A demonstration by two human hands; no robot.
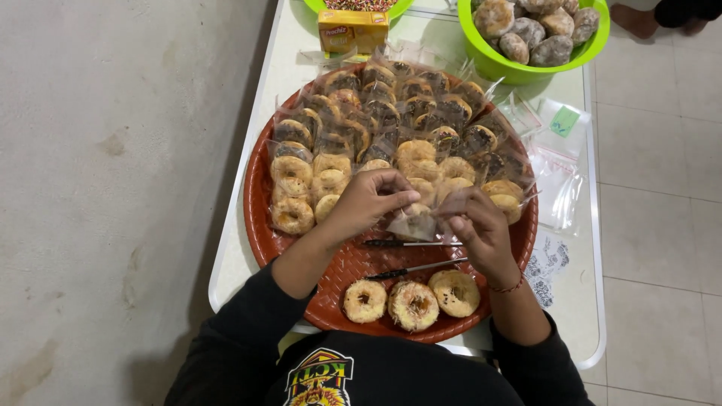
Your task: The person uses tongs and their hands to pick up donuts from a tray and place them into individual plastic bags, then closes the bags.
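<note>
- While both hands meet over the middle of the tray, the left hand (366, 201) pinches one side of a small clear bag (412, 223) with thumb and fingertips closed on the plastic.
- Right hand (474, 225) has the other side of that same bag, fingers curled tight on its edge, so the bag hangs between the two hands with a pale doughnut inside it.
- Bag sits just above the front half of the round red woven tray (259, 225), touching the nearest wrapped pieces behind it.
- Just below the hands, two thin dark-handled skewers (410, 256) lie across the bare tray, one under the other, roughly parallel.
- Nearer the person's body, three unwrapped doughnuts (412, 302) sit in a row at the tray's front rim, the middle one topped with pale shreds.
- Behind the hands, bagged doughnuts (391, 128) fill the rest of the tray: light ones close, dark-topped ones further back.
- To the right of the tray, loose empty clear bags (558, 169) lie on the white table (587, 301).
- At the far end, a green bowl (500, 66) holds sugar-dusted doughnuts, and a yellow box (352, 30) stands beside it.
</note>
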